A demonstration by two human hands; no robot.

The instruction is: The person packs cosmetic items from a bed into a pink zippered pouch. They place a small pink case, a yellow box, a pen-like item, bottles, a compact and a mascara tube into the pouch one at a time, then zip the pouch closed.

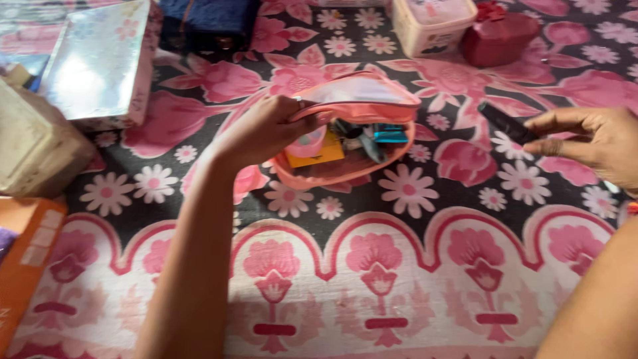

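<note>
1. The left hand (262, 129) is gripping the rim of a pink zip pouch (352, 126), fingers closed on its upper edge and holding the mouth open toward the camera; the pouch is resting on a pink floral bedsheet (372, 279).
2. Inside the pouch, a yellow card-like packet (318, 154), a teal-ended tube (391, 135) and several smaller items, too jumbled to name, are lying loosely near the opening.
3. The right hand (588, 143) is pinching a slim dark stick-shaped item (503, 124) between thumb and fingertips, held just right of the pouch and apart from it.
4. Around them, a silver-lidded box (100, 63) is sitting at upper left, a cream tub (432, 26) and a dark red heart-shaped box (498, 36) at the top, and an orange carton (30, 259) at the left edge.
5. Risks, as a judgement: the pouch is tipping forward, so the loose contents could be sliding out onto the sheet; the light pinch on the dark item could be letting it slip; the single-handed hold could be letting the mouth fold shut.
</note>
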